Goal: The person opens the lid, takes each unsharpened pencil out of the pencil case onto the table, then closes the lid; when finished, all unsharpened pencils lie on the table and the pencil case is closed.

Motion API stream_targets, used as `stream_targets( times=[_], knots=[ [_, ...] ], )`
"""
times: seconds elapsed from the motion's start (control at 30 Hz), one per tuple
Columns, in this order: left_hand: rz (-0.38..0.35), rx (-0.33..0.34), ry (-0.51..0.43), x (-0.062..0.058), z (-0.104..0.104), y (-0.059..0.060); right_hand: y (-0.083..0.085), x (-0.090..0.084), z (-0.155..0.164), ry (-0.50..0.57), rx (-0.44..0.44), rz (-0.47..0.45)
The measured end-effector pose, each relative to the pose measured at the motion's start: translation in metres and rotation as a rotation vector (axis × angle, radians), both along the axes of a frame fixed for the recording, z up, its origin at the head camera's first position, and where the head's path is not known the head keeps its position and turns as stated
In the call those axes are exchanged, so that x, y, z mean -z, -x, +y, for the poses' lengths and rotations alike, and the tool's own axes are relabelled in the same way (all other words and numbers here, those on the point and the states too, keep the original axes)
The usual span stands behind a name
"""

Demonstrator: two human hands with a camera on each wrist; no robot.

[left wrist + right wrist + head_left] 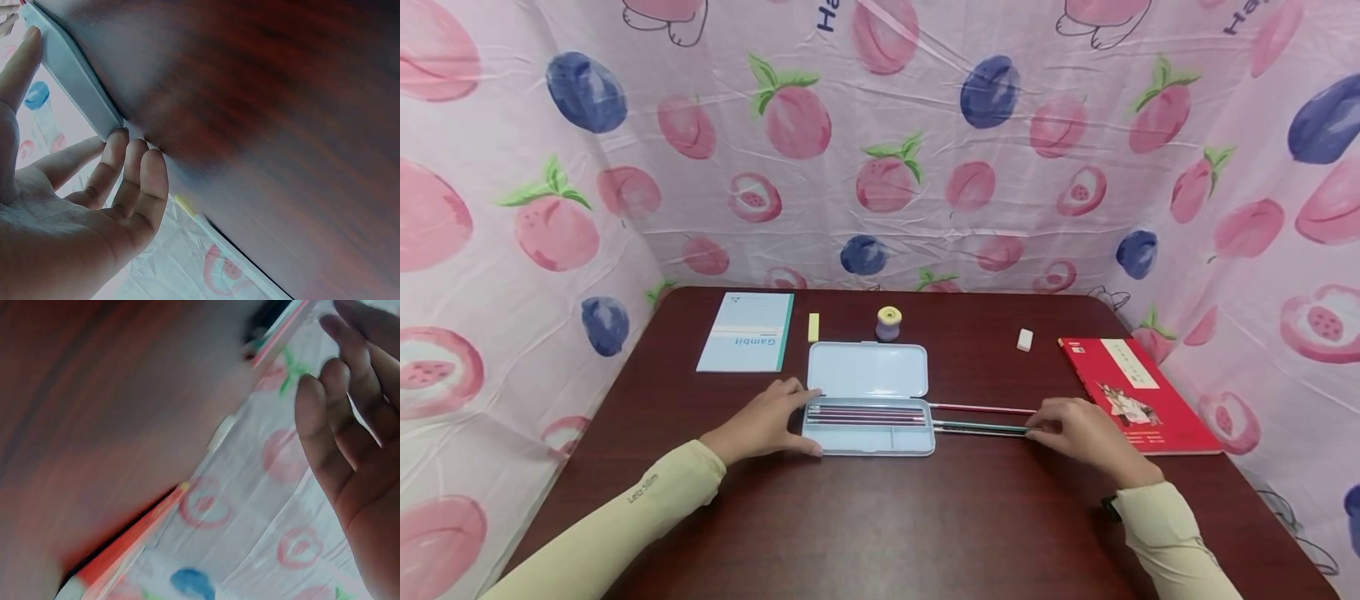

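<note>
the left hand steadies the open pencil case at its 9 o'clock end, fingers relaxed, while the right hand pinches a dark pencil at 3 o'clock, apparently mid-loading, needing a leftward slide into the tray.

We read "Gambil" on the cover of the light blue notebook, seen upside down from our head view. "Leo Slim" runs along the left sleeve. On the fruit-print backdrop, partial lettering "Ha" appears at the top edge in two places. The red book carries print on its cover too small for us to read.
</note>
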State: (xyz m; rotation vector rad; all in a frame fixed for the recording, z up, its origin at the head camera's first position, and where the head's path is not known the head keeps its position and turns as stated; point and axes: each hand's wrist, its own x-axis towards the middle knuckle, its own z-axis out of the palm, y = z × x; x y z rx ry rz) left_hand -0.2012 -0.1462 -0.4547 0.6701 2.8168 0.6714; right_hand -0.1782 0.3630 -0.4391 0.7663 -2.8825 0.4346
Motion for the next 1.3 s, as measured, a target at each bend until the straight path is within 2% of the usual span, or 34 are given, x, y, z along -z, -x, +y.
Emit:
stream_targets(
  times=[0.2,0.33,0.53,0.77,1.07,1.3],
  knots=[
    [0.007,0.008,0.003,0.000,0.000,0.000,0.007,-0.004,-0.036,0.161,0.025,0.013],
    [0.009,0.009,0.004,0.000,0.000,0.000,0.014,-0.006,-0.064,0.201,0.031,-0.012],
    [0.013,0.006,0.004,-0.001,0.000,0.000,0.023,-0.006,-0.099,0.194,0.055,-0.062],
    [0.013,0.005,0.010,-0.002,0.001,0.000,0.031,-0.001,-0.127,0.187,0.033,-0.124],
    [0.016,0.010,0.012,-0.001,0.000,0.000,0.035,0.003,-0.146,0.165,-0.006,-0.133],
    [0.025,0.013,0.012,0.000,-0.001,0.002,0.039,0.005,-0.156,0.076,-0.019,-0.144]
  ],
)
